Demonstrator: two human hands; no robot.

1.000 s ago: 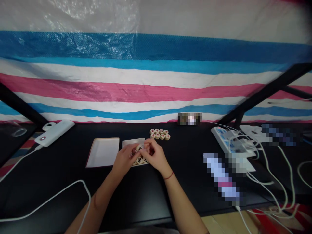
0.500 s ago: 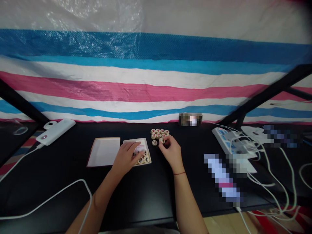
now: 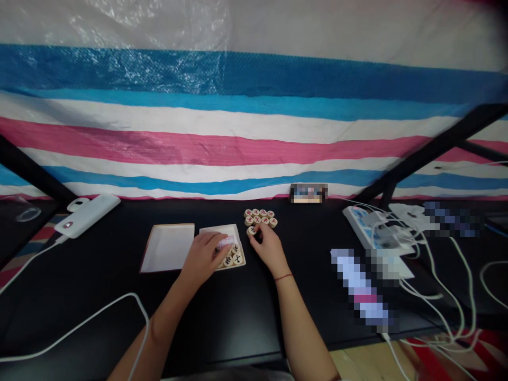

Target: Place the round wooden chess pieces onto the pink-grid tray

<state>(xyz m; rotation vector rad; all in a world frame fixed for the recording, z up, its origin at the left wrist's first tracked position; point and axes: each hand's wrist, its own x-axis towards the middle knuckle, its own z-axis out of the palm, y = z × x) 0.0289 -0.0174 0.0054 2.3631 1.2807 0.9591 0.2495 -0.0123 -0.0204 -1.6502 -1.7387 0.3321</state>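
A xiangqi piece [image 3: 251, 230] is pinched by the right hand [image 3: 268, 247] at the edge of a piece cluster [image 3: 260, 217] on the black desk [image 3: 222, 312]. The left hand [image 3: 202, 256] is held curled over a white tray [image 3: 228, 228] of pieces [image 3: 237, 258]; any grip cannot be told.

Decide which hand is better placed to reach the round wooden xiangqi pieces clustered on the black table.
Right, probably. The right hand is beside the round wooden xiangqi pieces, its fingers on one piece. The left hand sits over the shallow white tray, farther away.
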